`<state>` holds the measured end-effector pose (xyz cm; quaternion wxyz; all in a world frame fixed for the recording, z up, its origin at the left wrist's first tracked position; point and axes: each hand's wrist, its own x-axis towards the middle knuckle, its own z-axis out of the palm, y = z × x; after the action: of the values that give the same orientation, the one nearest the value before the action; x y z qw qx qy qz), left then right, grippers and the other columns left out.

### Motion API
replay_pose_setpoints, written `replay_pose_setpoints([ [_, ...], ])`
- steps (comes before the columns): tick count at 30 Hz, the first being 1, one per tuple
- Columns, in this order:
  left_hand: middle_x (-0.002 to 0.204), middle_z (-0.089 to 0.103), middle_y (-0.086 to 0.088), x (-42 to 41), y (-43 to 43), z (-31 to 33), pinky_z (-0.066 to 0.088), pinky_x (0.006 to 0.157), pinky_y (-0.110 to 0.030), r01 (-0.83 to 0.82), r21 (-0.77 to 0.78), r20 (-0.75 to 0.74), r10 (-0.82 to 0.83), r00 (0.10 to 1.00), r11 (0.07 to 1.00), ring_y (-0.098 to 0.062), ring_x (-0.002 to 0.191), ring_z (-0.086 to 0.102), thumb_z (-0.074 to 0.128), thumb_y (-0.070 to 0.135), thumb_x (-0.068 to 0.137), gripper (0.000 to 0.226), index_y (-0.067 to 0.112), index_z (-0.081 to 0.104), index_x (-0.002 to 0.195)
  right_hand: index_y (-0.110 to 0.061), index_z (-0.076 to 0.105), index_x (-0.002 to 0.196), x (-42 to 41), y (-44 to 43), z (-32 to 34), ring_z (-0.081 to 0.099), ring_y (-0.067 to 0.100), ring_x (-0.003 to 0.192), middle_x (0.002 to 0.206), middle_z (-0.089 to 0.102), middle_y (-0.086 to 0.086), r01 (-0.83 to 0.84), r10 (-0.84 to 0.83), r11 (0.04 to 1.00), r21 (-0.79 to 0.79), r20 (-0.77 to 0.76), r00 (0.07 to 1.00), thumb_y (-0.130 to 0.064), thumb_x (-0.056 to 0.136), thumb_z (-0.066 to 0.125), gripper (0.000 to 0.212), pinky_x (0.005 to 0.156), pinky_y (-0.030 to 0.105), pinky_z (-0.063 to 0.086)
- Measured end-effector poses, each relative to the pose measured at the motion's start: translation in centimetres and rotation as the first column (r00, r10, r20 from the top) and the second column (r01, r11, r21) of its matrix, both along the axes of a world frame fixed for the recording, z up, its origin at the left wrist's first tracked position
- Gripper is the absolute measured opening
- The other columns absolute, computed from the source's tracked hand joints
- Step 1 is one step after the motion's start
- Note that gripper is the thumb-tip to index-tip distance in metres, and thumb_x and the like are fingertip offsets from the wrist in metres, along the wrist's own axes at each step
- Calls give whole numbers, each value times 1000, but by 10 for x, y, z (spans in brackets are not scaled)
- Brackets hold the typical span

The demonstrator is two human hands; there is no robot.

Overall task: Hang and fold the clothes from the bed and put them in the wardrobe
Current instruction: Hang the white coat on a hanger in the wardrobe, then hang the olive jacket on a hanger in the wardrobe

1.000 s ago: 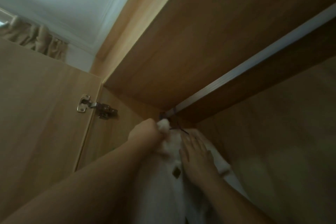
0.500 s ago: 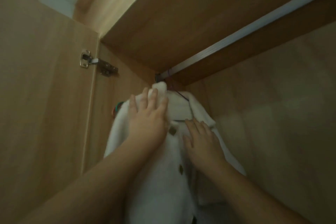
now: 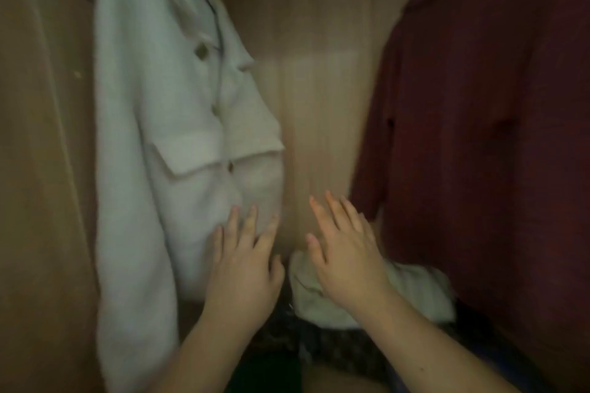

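The left hand and right hand, both released and flat, had dropped from the collar; the white jacket, upper left, looked hung.

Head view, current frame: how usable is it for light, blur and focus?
Head view: dim, warm light, no glare; motion blur smears the white jacket and softens the left hand and right hand; the dark red garment is almost detailless shadow; the dark clothes below the hands are murky.

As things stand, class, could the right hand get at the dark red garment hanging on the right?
Probably yes. The right hand is open, holds nothing, and sits just beside the dark red garment, with nothing visible between them.
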<state>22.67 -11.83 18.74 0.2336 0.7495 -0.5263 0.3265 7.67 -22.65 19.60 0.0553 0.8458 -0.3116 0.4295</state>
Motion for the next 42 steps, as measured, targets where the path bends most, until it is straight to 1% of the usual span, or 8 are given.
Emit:
replay_pose_setpoints([
  [6, 167, 13, -3, -124, 39, -105, 0, 121, -45, 394, 105, -254, -358, 898, 913, -23, 153, -2, 51, 41, 95, 70, 37, 18, 157, -32, 16, 157, -156, 90, -79, 9, 21, 152, 165, 17, -2, 290, -260, 944, 158, -185, 948, -48, 100, 25, 60, 121, 47, 16],
  [9, 167, 12, -1, -193, 66, -132, 0, 121, -45, 533, 160, -303, -472, 828, 831, -21, 153, -3, 41, 47, 96, 69, 37, 13, 158, -34, 19, 156, -231, 139, -113, 11, 21, 152, 164, 19, -3, 447, -399, 875, 185, -247, 883, -49, 99, 28, 60, 121, 49, 19],
  [16, 167, 10, 2, -360, 132, -173, 1, 123, -46, 742, 315, -342, -659, 670, 591, -22, 154, -2, 32, 55, 97, 66, 37, 11, 158, -32, 24, 156, -391, 278, -183, 15, 26, 152, 163, 24, 3, 718, -655, 600, 353, -298, 694, -47, 95, 42, 65, 120, 51, 19],
  [20, 167, 12, 0, -453, 184, -200, 9, 123, -48, 794, 389, -400, -690, 603, 468, -25, 154, 4, 32, 55, 98, 67, 37, 8, 158, -31, 25, 156, -477, 366, -205, 14, 25, 152, 164, 22, 2, 804, -740, 445, 395, -344, 578, -46, 96, 44, 65, 120, 51, 17],
  [27, 167, 10, -3, -634, 343, -240, 9, 123, -48, 879, 442, -470, -788, 398, 181, -27, 154, 4, 34, 54, 100, 67, 33, 10, 159, -31, 20, 157, -638, 585, -238, 9, 26, 153, 166, 14, 1, 893, -843, 156, 423, -413, 343, -46, 99, 38, 62, 121, 50, 15],
  [33, 167, 10, -4, -780, 487, -261, 12, 122, -50, 873, 476, -491, -856, 164, -106, -27, 154, 4, 36, 53, 100, 67, 33, 10, 159, -28, 22, 157, -741, 765, -249, 11, 28, 152, 165, 19, 4, 893, -896, -112, 437, -434, 99, -44, 99, 39, 63, 120, 50, 18],
  [39, 167, 13, -5, -892, 582, -254, 12, 122, -51, 836, 446, -539, -842, -33, -319, -28, 153, 7, 38, 49, 100, 66, 29, 15, 159, -24, 8, 159, -808, 874, -252, 8, 27, 152, 166, 10, 6, 863, -870, -282, 419, -492, -46, -44, 101, 27, 63, 121, 44, 13],
  [42, 165, 18, -7, -928, 605, -261, 16, 121, -52, 797, 480, -528, -846, -72, -367, -31, 152, 12, 38, 49, 100, 64, 27, 20, 157, -18, 23, 157, -832, 900, -257, 21, 32, 149, 162, 25, 13, 837, -898, -310, 451, -429, -101, -36, 101, 37, 61, 121, 45, 15],
])
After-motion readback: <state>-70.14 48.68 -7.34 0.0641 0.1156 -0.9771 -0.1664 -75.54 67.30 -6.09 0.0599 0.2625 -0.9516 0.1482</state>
